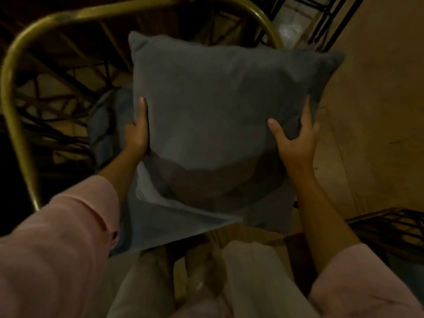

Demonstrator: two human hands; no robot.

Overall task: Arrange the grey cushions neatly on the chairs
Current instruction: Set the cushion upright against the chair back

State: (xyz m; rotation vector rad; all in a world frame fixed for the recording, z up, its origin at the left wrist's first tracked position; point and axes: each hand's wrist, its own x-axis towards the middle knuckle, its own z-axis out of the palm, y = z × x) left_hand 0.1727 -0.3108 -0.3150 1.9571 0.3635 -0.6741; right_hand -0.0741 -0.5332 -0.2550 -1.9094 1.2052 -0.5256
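Note:
A square grey cushion point(218, 115) fills the middle of the head view, lifted above a chair. My left hand point(137, 131) grips its left edge and my right hand point(293, 136) grips its right edge, thumb on the front face. Below it a second grey cushion point(160, 221) lies on the chair seat, partly hidden by the held one; a bit of it shows on the left too. The chair point(13, 72) has a curved brass-coloured frame and a dark woven back around the cushions.
Tan floor point(371, 111) stretches to the right. Dark metal chair legs point(332, 21) stand at the top right, and another dark woven chair edge point(394, 228) sits at the lower right. My own legs in pale trousers show at the bottom.

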